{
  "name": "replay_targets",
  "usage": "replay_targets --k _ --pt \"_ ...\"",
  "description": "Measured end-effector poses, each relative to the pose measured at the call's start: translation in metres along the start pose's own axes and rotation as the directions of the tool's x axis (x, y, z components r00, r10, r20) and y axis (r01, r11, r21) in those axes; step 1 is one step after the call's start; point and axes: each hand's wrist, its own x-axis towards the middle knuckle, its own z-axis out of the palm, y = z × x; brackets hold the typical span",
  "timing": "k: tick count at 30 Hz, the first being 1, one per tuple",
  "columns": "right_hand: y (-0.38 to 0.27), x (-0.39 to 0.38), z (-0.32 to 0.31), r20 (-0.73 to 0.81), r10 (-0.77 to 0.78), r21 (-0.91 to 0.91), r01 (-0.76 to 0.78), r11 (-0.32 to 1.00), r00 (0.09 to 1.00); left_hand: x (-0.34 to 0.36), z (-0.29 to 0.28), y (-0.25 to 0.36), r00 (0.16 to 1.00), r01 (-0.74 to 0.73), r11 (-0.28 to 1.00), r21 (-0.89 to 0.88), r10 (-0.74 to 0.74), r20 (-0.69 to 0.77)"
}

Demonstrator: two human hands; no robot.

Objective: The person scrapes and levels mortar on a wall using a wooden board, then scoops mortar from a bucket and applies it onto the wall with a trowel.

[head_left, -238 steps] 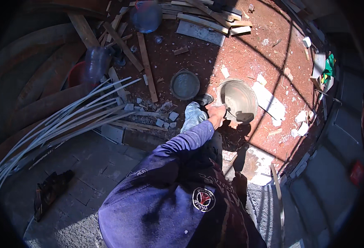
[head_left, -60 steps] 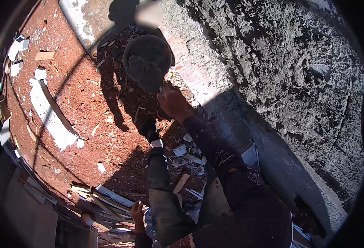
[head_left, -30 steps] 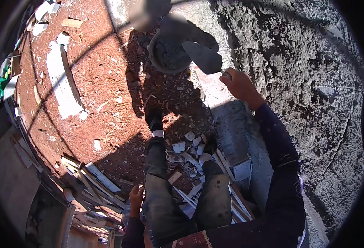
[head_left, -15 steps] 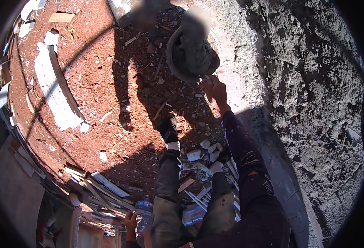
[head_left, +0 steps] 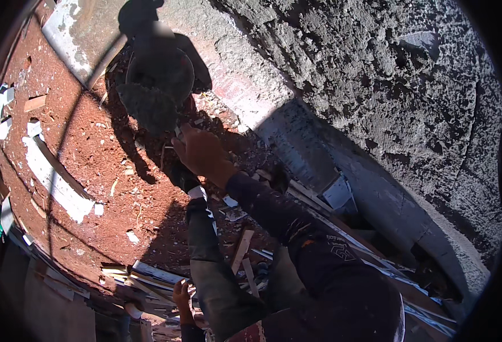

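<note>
In the head view my right hand (head_left: pixel 202 154) grips the handle of a trowel, its fingers closed. The trowel's blade carries a heap of grey mortar (head_left: pixel 148 108) at the near side of a round bucket (head_left: pixel 185 74), which is mostly in shadow; whether the blade touches the rim I cannot tell. My left hand (head_left: pixel 182 299) is low in the picture beside my leg, its fingers curled; what they hold, if anything, is too small to make out.
A rough plastered wall (head_left: pixel 376 85) rises on the right above a concrete ledge (head_left: pixel 239 80). Red soil (head_left: pixel 85 159) with scraps surrounds my feet. A long white board (head_left: pixel 57 176) lies at the left, and wood strips (head_left: pixel 154 276) lie low behind my left hand.
My right hand and the loaded trowel have shifted left in the picture and toward me, as the view has also swung. The heap now shows at the bucket's near side rather than over its middle.
</note>
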Motion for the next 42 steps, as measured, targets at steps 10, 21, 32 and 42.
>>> replay_targets --k 10,21,32,42 --pt "0.221 -0.082 -0.146 0.715 0.152 0.392 -0.572 0.721 0.682 -0.024 0.061 -0.072 0.990 -0.065 0.993 0.102 0.077 -0.117" --pt "0.031 -0.054 -0.319 0.219 0.106 -0.611 0.052 0.790 0.970 0.011 0.083 -0.032 0.994 -0.068 0.990 0.121 0.078 -0.082" --pt "0.081 0.213 0.044 0.248 -0.085 -0.682 0.236 0.692 0.965 0.110 0.143 0.314 0.767 -0.602 0.783 -0.155 0.621 0.160" --pt "0.095 0.139 0.095 0.147 0.200 -0.058 -0.194 0.979 0.969 0.108 -0.038 0.051 0.998 0.051 0.993 0.104 -0.048 -0.032"
